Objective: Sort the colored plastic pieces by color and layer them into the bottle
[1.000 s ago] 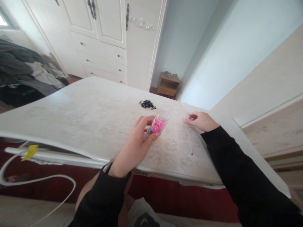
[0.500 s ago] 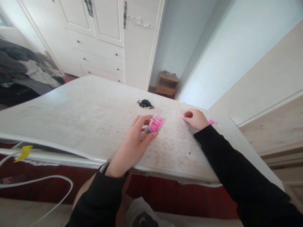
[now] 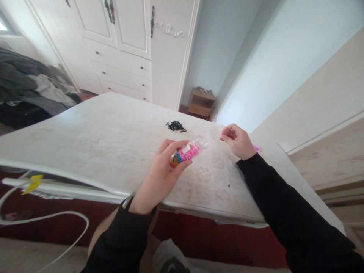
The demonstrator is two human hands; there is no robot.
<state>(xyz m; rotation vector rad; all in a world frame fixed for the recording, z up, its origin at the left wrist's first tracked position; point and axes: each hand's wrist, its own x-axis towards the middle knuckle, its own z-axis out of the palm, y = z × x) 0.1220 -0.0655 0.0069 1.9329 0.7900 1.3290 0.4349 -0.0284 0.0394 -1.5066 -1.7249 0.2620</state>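
My left hand is wrapped round a small clear jar, which is tilted with its open mouth toward the upper right. Through its wall show pink, blue and yellow loop-like pieces, perhaps small hair bands, pink ones nearest the mouth. To the right of the jar, my right hand is raised over the table with thumb and fingers pinched together. A tiny pink piece shows at those fingertips; its exact kind is too small to make out. Part of a pink item shows behind the right wrist.
A pile of small black pieces lies on the white table, beyond the jar. A white cable loops below the front edge at left. Past the table stand a white wardrobe and a small wooden cabinet.
The jar has tipped further over, its mouth now lower and more to the right. My right hand has lifted slightly and turned, the pink piece still at its fingertips.
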